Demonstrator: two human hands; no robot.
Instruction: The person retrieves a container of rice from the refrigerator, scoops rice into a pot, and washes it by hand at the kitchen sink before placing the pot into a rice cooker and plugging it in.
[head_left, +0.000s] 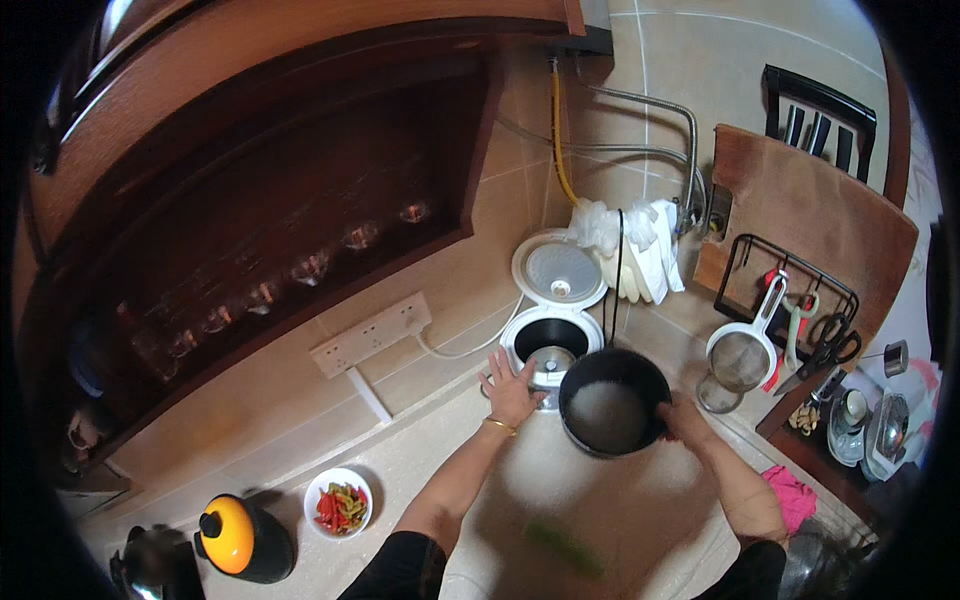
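Note:
My right hand (681, 420) grips the rim of a dark round pot (615, 405), tilted so its inside shows, held over the pale countertop (517, 555). Left of the pot, my left hand (512, 390) has its fingers spread at the front edge of a white rice cooker (594, 330); whether it touches the cooker I cannot tell. The cooker's lid (559, 262) stands open against the wall, and its inside looks dark. A shiny metal piece (551, 361) shows at the cooker's front, between my left hand and the pot. A blurred green thing (562, 546) lies nearer to me.
A white bowl of cut peppers (339, 504) and a yellow-lidded black pot (240, 536) stand at the left. A socket strip (371, 334) is on the wall. At the right hang a strainer (741, 360) and scissors (825, 349), before a wooden board (810, 225). A pink cloth (789, 499) lies below.

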